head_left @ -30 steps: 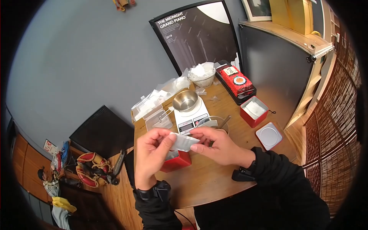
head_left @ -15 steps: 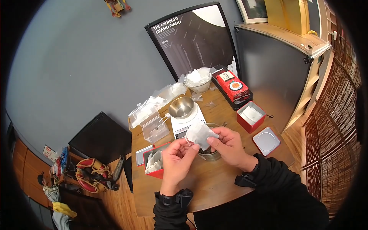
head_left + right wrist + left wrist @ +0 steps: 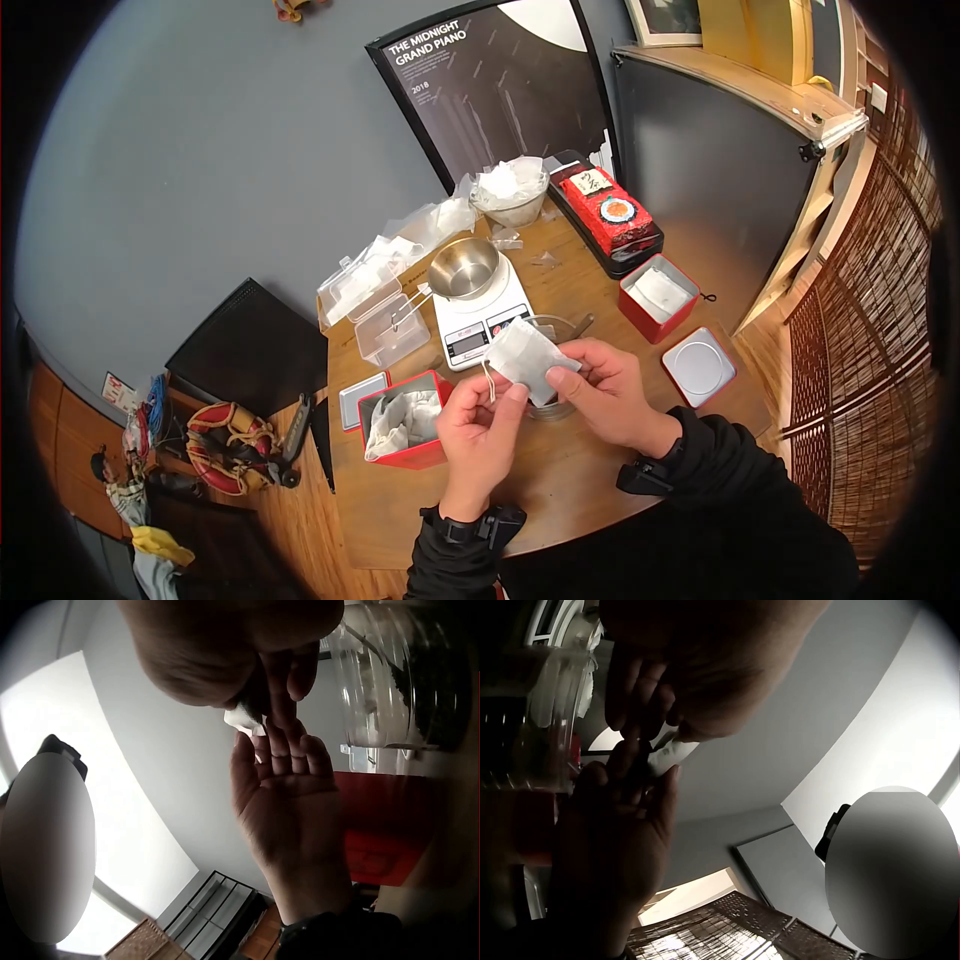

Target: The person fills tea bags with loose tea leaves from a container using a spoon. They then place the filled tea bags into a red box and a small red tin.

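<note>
A flat white pouch (image 3: 527,362) with a loose string hangs between both hands in the head view. The left hand (image 3: 480,432) pinches its lower left part between thumb and fingers. At its right edge the right hand (image 3: 612,392) pinches it the same way. Partly hidden behind the pouch and hands is a clear jar (image 3: 553,411). In the right wrist view the jar (image 3: 401,675) shows dark leafy contents. A red tin (image 3: 408,456) holding white pouches (image 3: 402,420) stands left of the left hand.
Behind the hands, a metal bowl (image 3: 465,268) sits on a white scale (image 3: 468,343). Further left is a clear plastic box (image 3: 392,330). At right are another red tin (image 3: 658,300) and a lid (image 3: 699,368). A glass bowl (image 3: 511,208) and red package (image 3: 612,212) stand at the back.
Over the last second both hands moved right from in front of the left tin, and the pouch turned from edge-on to broad side showing. Since half a second ago it has tilted slightly.
</note>
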